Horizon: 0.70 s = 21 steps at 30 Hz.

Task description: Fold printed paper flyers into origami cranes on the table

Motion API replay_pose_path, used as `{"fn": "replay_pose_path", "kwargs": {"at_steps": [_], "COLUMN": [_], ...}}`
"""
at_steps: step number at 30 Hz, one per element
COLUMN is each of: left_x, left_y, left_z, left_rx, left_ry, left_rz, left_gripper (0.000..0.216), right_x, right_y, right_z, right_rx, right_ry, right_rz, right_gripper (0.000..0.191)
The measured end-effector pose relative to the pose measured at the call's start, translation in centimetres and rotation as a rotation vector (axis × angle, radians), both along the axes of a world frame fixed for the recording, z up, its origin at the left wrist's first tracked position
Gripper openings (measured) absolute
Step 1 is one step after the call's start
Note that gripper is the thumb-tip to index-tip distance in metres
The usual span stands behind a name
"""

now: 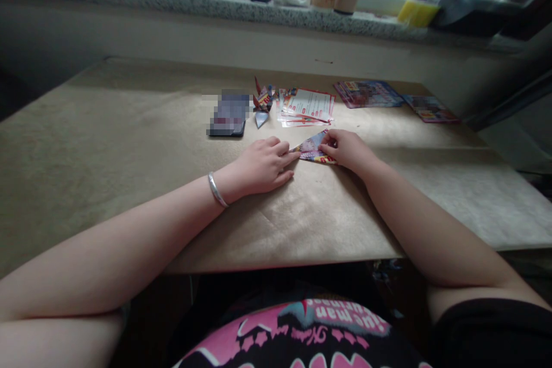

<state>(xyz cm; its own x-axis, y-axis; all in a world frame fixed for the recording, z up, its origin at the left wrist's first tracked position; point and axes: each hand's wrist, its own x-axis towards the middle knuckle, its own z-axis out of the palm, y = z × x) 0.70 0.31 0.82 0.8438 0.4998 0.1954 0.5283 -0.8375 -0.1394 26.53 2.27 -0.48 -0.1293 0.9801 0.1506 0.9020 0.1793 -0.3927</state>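
A folded piece of printed paper (314,147), triangular and multicoloured, lies on the table covered in brown paper (129,144). My left hand (261,165) rests flat beside it, fingers stretched out and pressing its left corner; a silver bangle (217,190) circles that wrist. My right hand (347,148) has its fingers curled, pinching the paper's right edge.
Behind the hands lie a dark phone (228,115), a small folded paper crane (263,103), a stack of red-and-white leaflets (307,107) and two colourful booklets (368,94) (431,108). The windowsill (259,8) holds cups, a red container and a yellow sponge.
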Motion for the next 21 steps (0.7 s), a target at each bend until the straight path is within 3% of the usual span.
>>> {"fn": "replay_pose_path", "kwargs": {"at_steps": [4, 8, 15, 21], "left_x": [0.1, 0.1, -0.1, -0.3], "left_y": [0.0, 0.1, 0.5, 0.6], "left_z": [0.1, -0.1, -0.1, -0.1], "left_rx": [0.002, 0.022, 0.034, 0.016], "left_ry": [-0.001, -0.007, -0.033, -0.084], "left_rz": [0.005, -0.013, -0.048, -0.073], "left_gripper": [0.048, 0.047, 0.042, 0.041], "right_x": [-0.5, -1.7, -2.5, -2.4], "right_y": [-0.7, -1.9, -2.2, -1.9], "right_z": [0.8, 1.7, 1.6, 1.2], "right_rx": [0.226, 0.260, 0.293, 0.265], "right_ry": [-0.085, -0.187, -0.329, -0.324], "right_rz": [0.169, 0.477, 0.515, 0.551], "right_gripper": [0.008, 0.012, 0.028, 0.032]}}
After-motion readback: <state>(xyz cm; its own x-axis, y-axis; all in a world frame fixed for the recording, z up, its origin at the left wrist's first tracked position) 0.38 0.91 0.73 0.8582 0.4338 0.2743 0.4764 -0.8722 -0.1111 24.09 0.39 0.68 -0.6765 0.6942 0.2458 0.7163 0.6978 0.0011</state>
